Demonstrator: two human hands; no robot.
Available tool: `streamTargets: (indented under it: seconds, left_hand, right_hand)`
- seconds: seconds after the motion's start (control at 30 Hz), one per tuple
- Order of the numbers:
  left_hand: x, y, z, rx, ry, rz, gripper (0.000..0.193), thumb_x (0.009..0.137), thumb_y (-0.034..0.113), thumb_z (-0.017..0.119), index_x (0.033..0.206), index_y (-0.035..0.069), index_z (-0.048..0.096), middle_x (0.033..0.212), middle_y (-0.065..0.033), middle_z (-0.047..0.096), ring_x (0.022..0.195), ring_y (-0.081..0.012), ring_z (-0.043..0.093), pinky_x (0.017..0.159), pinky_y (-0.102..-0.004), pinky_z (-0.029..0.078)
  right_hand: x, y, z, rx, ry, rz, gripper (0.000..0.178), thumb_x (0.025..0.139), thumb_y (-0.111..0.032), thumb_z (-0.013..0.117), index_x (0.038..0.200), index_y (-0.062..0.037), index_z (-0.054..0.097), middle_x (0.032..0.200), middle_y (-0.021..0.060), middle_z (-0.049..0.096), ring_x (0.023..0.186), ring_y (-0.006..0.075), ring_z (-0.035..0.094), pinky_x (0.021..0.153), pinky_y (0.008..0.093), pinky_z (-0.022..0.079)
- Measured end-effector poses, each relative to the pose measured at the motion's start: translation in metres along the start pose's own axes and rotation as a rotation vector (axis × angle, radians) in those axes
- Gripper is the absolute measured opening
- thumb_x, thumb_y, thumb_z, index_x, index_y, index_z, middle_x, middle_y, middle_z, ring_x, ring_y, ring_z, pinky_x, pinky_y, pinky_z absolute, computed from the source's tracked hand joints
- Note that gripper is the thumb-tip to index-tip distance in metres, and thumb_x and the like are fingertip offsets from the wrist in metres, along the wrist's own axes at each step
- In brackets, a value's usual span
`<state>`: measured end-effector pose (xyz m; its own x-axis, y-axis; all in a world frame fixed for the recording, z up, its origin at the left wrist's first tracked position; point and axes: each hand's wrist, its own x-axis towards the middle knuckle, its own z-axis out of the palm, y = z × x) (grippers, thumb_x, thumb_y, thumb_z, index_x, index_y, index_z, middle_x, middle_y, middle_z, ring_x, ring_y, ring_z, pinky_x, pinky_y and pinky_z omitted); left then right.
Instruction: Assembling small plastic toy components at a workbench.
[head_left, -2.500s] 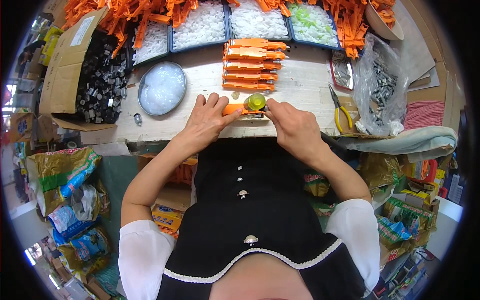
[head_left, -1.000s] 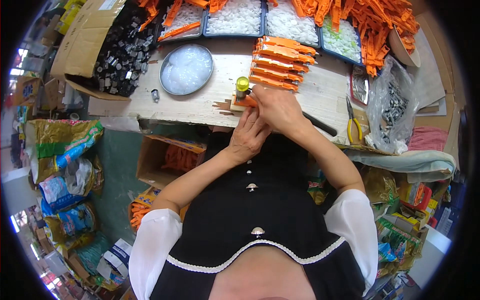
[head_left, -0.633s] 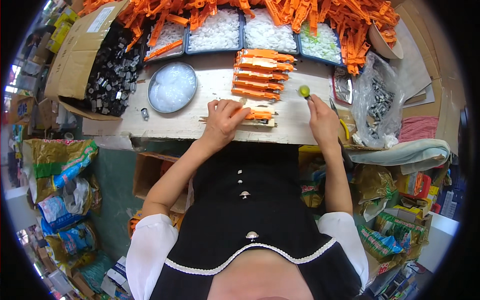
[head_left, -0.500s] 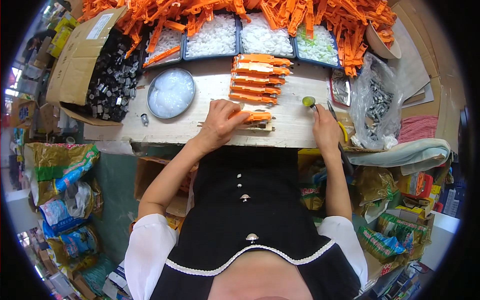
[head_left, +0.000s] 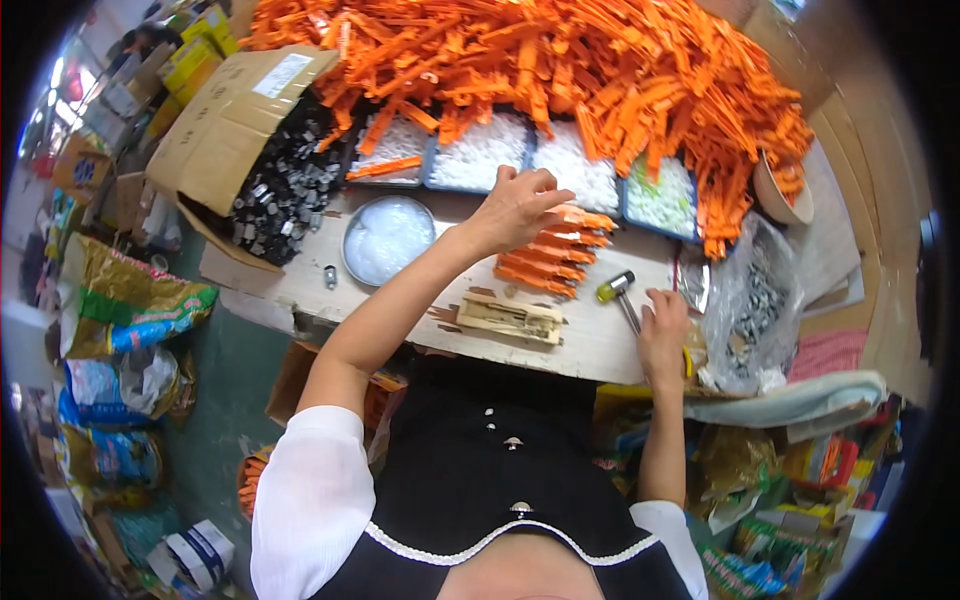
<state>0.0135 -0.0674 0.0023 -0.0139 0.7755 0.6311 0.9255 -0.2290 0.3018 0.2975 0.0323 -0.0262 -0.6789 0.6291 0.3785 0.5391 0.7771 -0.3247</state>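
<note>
My left hand [head_left: 520, 208] reaches over the far end of a row of orange plastic parts [head_left: 540, 272]. Its bent fingers close on the left end of the farthest orange part [head_left: 588, 216]; the hand hides much of that part. Closer to me, a pale wooden block [head_left: 510, 320] with a groove along its top lies near the table's front edge. On the right, a small hammer [head_left: 616, 287] with a yellow-and-black head rests on the table. Beside its handle my right hand [head_left: 663, 330] is open, its fingers apart.
Trays of small white pieces [head_left: 478, 155] stand behind the row, beneath a large orange heap [head_left: 560, 70]. A round dish [head_left: 388, 240] and a carton of black pieces [head_left: 230, 130] are at left. A plastic bag of metal parts [head_left: 755, 310] lies at right.
My left hand has carried the orange part from the wooden block to the far end of the row. My right hand has let go of the hammer. The view has shifted and tilted.
</note>
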Motion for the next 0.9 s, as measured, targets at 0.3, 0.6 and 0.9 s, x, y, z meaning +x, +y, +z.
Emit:
streamTargets:
  seconds: [0.3,0.6,0.9]
  left_hand:
    - [-0.076,-0.104,-0.086,0.618,-0.056,-0.569,0.012,0.068,0.013,0.066,0.079,0.008,0.066,0.084,-0.0073,0.057,0.090,-0.0266,0.052,0.074,-0.0404,0.038]
    - [-0.078,-0.120,-0.105,0.689,0.038,-0.460,0.011,0.072,0.009,0.058,0.082,0.008,0.058,0.086,-0.0079,0.054,0.087,-0.0262,0.051,0.071,-0.0408,0.034]
    - [-0.058,0.077,-0.044,-1.318,0.051,-0.687,0.022,0.084,0.004,0.057,0.106,0.004,0.055,0.092,-0.0022,0.059,0.086,-0.0092,0.056,0.079,-0.0259,0.047]
  right_hand:
    - [0.008,0.008,-0.010,0.056,-0.004,0.056,0.020,0.078,-0.005,0.055,0.098,-0.0044,0.057,0.095,0.0097,0.051,0.093,0.0270,0.049,0.077,0.0391,0.035]
    - [0.009,-0.015,-0.017,0.148,0.028,0.003,0.016,0.080,-0.006,0.054,0.095,-0.0042,0.058,0.093,0.0091,0.053,0.090,0.0251,0.050,0.076,0.0360,0.035]
    - [0.029,-0.112,-0.011,0.793,-0.050,-0.071,0.029,0.081,-0.009,0.058,0.109,-0.0006,0.056,0.108,0.0122,0.052,0.099,0.0227,0.050,0.087,0.0297,0.037]
